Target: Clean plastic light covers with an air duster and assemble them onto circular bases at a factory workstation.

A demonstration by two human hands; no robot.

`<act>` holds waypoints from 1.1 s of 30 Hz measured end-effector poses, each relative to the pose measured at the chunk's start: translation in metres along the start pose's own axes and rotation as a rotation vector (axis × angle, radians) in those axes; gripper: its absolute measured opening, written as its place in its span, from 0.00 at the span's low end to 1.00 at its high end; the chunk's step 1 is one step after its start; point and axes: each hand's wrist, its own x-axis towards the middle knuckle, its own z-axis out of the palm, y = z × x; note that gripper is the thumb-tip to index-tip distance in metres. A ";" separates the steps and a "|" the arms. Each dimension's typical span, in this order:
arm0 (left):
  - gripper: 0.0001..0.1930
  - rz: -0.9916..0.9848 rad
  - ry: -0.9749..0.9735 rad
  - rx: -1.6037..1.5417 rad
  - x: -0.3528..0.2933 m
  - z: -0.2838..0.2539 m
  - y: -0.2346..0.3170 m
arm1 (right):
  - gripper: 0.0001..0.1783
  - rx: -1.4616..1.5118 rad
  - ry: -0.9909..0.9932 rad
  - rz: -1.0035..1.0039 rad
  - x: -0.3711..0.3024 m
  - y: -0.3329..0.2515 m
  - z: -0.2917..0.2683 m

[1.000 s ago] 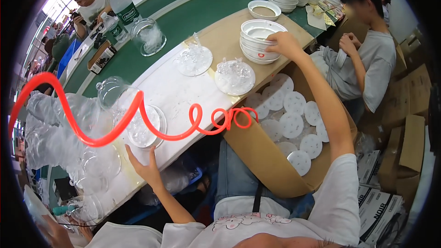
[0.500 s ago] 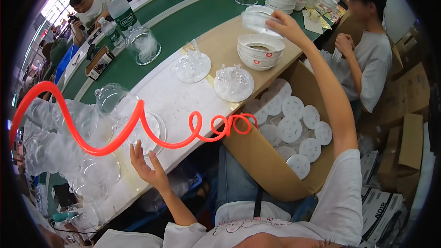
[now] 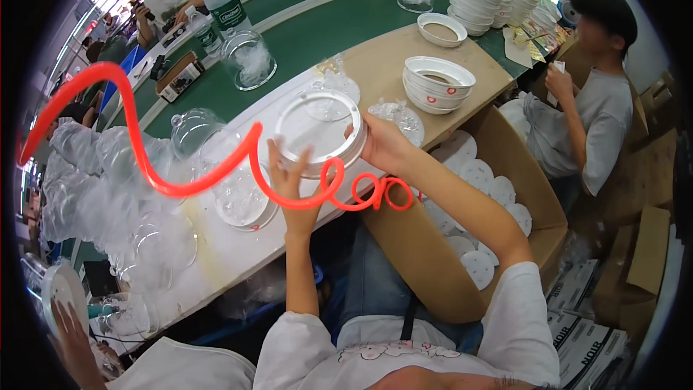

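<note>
A white round ring-shaped base (image 3: 355,132) is held over the table, tilted, with my right hand (image 3: 386,143) gripping its right edge. My left hand (image 3: 294,186) is at the ring's near left side, its fingers spread and slightly blurred; whether they touch the rim is unclear. Below and left of that hand, a round base with clear pieces (image 3: 242,198) rests on the white tabletop. Two white discs bearing clear ornaments lie behind the ring: one disc (image 3: 401,121) is partly covered by my right hand, the other (image 3: 343,87) by the ring.
A red coiled hose (image 3: 206,182) crosses above the table. White ring bases stand in a stack (image 3: 439,94), with a single ring (image 3: 424,29) behind. A carton (image 3: 404,245) of white discs is at right. Clear domes (image 3: 249,61) and plastic bags (image 3: 94,188) stand left. Another person's hand (image 3: 68,339) is at lower left.
My right hand has brought the white ring from the stack leftward and nearer. My left hand has moved right and up to it. The view has shifted; another person's hand with a white disc appears lower left.
</note>
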 end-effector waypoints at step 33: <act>0.15 -0.091 -0.129 0.095 -0.045 0.007 -0.014 | 0.04 -2.669 -0.447 -1.181 0.102 -0.101 0.039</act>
